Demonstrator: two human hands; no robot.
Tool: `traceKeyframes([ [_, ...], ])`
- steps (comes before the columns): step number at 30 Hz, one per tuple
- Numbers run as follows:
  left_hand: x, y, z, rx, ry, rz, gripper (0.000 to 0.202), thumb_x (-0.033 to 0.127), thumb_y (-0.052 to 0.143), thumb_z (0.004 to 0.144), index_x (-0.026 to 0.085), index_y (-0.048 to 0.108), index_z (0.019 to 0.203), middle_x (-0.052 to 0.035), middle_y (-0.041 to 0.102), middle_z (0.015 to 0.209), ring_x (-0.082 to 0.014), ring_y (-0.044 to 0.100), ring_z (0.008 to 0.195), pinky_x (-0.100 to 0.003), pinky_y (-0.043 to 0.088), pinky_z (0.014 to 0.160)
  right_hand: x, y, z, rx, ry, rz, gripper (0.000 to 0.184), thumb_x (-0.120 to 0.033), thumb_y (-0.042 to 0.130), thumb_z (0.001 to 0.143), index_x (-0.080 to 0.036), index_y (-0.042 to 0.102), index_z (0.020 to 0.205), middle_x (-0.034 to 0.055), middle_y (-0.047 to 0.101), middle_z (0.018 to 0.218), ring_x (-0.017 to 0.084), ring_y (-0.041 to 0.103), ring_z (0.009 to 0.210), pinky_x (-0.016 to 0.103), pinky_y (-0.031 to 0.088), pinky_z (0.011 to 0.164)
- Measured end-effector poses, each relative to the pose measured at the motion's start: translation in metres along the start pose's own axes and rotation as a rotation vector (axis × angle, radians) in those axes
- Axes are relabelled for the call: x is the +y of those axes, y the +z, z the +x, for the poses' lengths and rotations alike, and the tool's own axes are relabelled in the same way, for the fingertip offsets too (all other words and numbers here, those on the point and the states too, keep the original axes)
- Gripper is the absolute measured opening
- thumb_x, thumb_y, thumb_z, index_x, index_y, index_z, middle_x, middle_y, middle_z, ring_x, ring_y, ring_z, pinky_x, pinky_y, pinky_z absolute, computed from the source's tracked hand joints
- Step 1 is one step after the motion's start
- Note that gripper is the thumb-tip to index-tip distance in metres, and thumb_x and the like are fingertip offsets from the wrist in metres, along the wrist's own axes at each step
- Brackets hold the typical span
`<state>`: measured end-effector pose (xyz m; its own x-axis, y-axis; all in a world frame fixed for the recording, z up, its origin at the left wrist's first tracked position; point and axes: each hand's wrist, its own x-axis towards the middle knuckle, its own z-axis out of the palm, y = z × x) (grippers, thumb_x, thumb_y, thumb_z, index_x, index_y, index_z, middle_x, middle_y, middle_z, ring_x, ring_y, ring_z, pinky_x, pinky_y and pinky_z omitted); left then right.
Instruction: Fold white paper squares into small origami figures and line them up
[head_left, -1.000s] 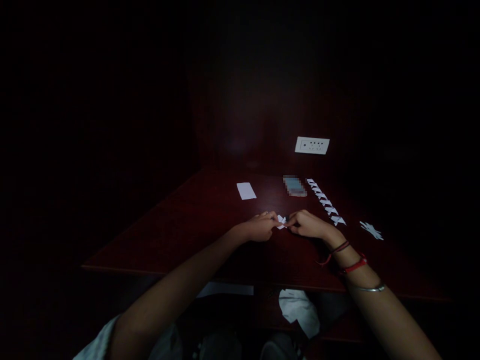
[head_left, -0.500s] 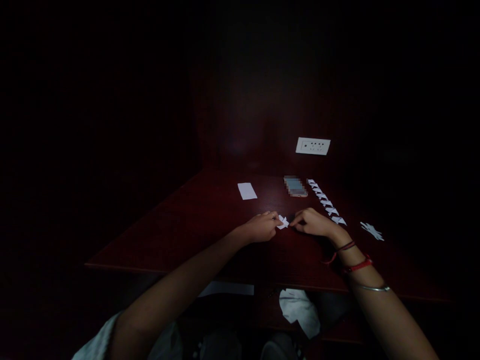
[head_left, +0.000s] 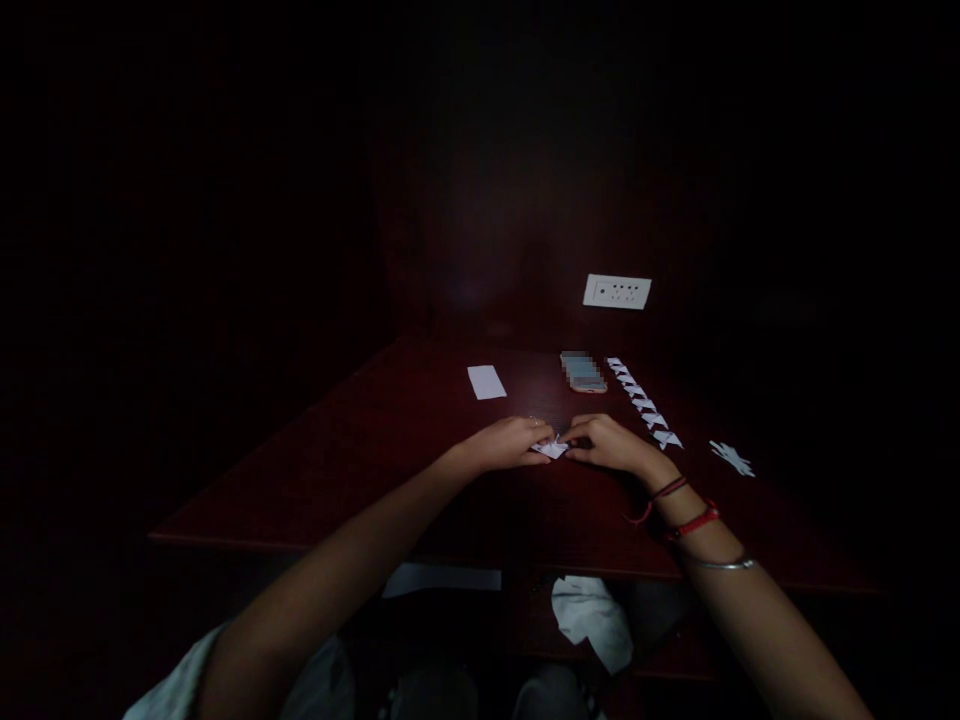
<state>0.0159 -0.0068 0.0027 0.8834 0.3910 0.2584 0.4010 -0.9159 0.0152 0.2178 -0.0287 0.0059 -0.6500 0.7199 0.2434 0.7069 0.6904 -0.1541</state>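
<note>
A small folded piece of white paper (head_left: 553, 450) lies on the dark red table between my two hands. My left hand (head_left: 517, 443) has its fingers closed at the paper's left side. From the right, my right hand (head_left: 604, 443) pinches at the paper's other edge with thumb and forefinger. Fingers cover part of the paper, so its full shape is hidden. Right of my right hand, a row of similar folded paper pieces (head_left: 643, 404) runs away toward the wall. Farther right is a loose pile of thin white paper strips (head_left: 732, 458).
A white paper sheet (head_left: 487, 382) lies behind my left hand. A phone (head_left: 583, 371) rests near the back, below a wall socket plate (head_left: 617, 292). The table's front edge (head_left: 337, 547) crosses under my forearms. Crumpled white cloth or paper (head_left: 592, 615) shows below it.
Both hands have come closer together around the folded paper, which has been turned and partly covered. My right hand now touches its edge. The whole view has shifted slightly.
</note>
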Motion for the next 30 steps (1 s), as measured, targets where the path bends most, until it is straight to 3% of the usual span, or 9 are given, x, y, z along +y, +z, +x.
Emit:
traceKeyframes([
  [7,-0.001,-0.004,-0.003,-0.005,-0.021,-0.052,0.019,0.023,0.043,0.076,0.018,0.047,0.094,-0.0021,0.05,0.087,-0.0133,0.049,0.079,-0.022,0.036,0.071,-0.004,0.0,0.002,-0.025,-0.028,-0.021,0.021,-0.022,0.049,0.071,-0.018,0.062,0.087,0.0042,0.056,0.077,0.012,0.05,0.071,0.021,0.034,0.065],
  [11,-0.002,-0.002,-0.002,0.152,-0.115,-0.211,0.018,0.017,0.04,0.076,0.018,0.047,0.092,-0.0013,0.052,0.087,-0.0114,0.05,0.081,-0.022,0.037,0.074,-0.011,-0.005,0.002,0.066,0.002,0.058,0.026,-0.031,0.052,0.069,-0.017,0.06,0.09,0.0038,0.055,0.075,0.011,0.049,0.065,0.021,0.034,0.061],
  [15,-0.006,-0.001,0.0,0.304,-0.265,-0.537,0.019,0.018,0.041,0.075,0.015,0.044,0.094,-0.0018,0.052,0.087,-0.0083,0.053,0.071,-0.019,0.041,0.064,-0.01,-0.003,0.006,0.197,0.075,0.285,0.029,-0.037,0.053,0.066,-0.013,0.06,0.081,0.0026,0.054,0.069,0.009,0.047,0.061,0.02,0.035,0.057],
  [19,-0.013,0.006,0.002,0.318,-0.346,-0.705,0.022,0.02,0.043,0.074,0.015,0.043,0.095,-0.0019,0.054,0.083,-0.0087,0.055,0.067,-0.019,0.042,0.059,-0.001,0.009,0.012,0.206,0.272,0.608,0.026,-0.034,0.048,0.069,-0.01,0.057,0.074,-0.0001,0.052,0.058,0.007,0.043,0.051,0.018,0.033,0.048],
  [23,-0.016,0.015,0.003,0.209,-0.381,-0.631,0.023,0.022,0.045,0.073,0.015,0.045,0.095,-0.0007,0.054,0.078,-0.0083,0.053,0.06,-0.019,0.042,0.056,0.002,0.02,0.015,0.047,0.45,0.816,0.022,-0.03,0.048,0.067,-0.009,0.056,0.064,-0.0034,0.045,0.044,0.004,0.036,0.038,0.016,0.026,0.037],
  [25,-0.014,0.018,0.004,0.187,-0.363,-0.517,0.026,0.021,0.047,0.072,0.016,0.045,0.097,-0.0009,0.053,0.082,-0.0078,0.052,0.06,-0.02,0.042,0.059,0.002,0.023,0.016,0.031,0.526,0.843,0.018,-0.026,0.051,0.065,-0.01,0.054,0.06,-0.0033,0.045,0.043,0.003,0.036,0.037,0.016,0.026,0.036],
  [28,-0.009,0.02,0.004,0.196,-0.333,-0.342,0.036,0.02,0.048,0.07,0.018,0.041,0.105,-0.0023,0.048,0.094,-0.0076,0.051,0.065,-0.022,0.041,0.068,0.001,0.026,0.018,0.057,0.636,0.837,0.014,-0.019,0.055,0.062,-0.01,0.054,0.071,-0.0027,0.048,0.046,0.004,0.039,0.037,0.015,0.028,0.035],
  [30,-0.006,0.019,0.004,0.19,-0.334,-0.255,0.038,0.021,0.049,0.07,0.019,0.04,0.107,-0.0037,0.044,0.1,-0.0094,0.05,0.072,-0.024,0.04,0.073,0.002,0.027,0.018,0.071,0.662,0.785,0.026,-0.017,0.056,0.06,-0.011,0.051,0.086,-0.0032,0.049,0.048,0.004,0.041,0.037,0.015,0.029,0.034],
])
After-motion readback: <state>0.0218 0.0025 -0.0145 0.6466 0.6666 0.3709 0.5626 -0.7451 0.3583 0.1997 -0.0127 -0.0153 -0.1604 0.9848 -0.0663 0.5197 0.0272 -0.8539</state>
